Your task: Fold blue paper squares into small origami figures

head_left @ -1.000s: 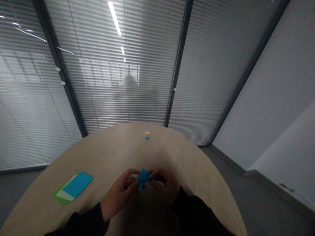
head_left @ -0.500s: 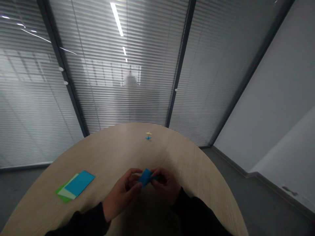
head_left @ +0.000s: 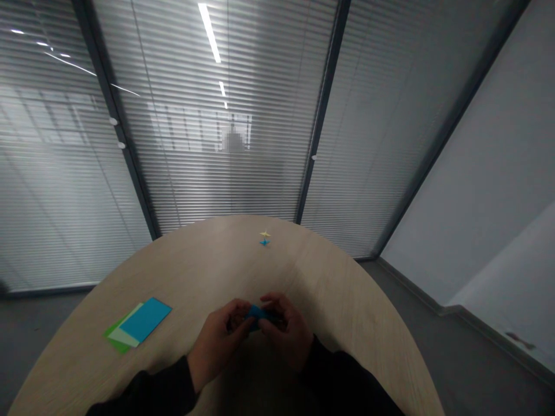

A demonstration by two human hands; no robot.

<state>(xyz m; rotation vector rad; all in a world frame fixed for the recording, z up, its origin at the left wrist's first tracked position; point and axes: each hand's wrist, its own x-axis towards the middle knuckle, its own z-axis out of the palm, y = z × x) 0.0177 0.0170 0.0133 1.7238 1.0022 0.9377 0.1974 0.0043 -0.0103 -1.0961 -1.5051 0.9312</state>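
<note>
A piece of blue folded paper [head_left: 259,314] is pinched between my left hand [head_left: 215,345] and my right hand [head_left: 286,330], low over the near part of the table. My fingers hide much of it, so its exact shape cannot be seen. Both dark sleeves reach in from the bottom edge. To the left of my left hand lies a small stack of paper sheets: a blue sheet [head_left: 145,319] on a pale sheet [head_left: 124,336] and a green sheet [head_left: 113,344]. Neither hand touches the stack.
The rounded light wood table [head_left: 208,266] has two tiny folded paper figures near its far edge, a yellow one [head_left: 265,234] and a blue one [head_left: 264,242]. Glass partitions with blinds [head_left: 225,173] stand beyond, and grey floor surrounds the table.
The blue paper now looks narrower and flatter between my fingers, with less of its face showing. My hands have drawn closer around it. The whole view has shifted slightly.
</note>
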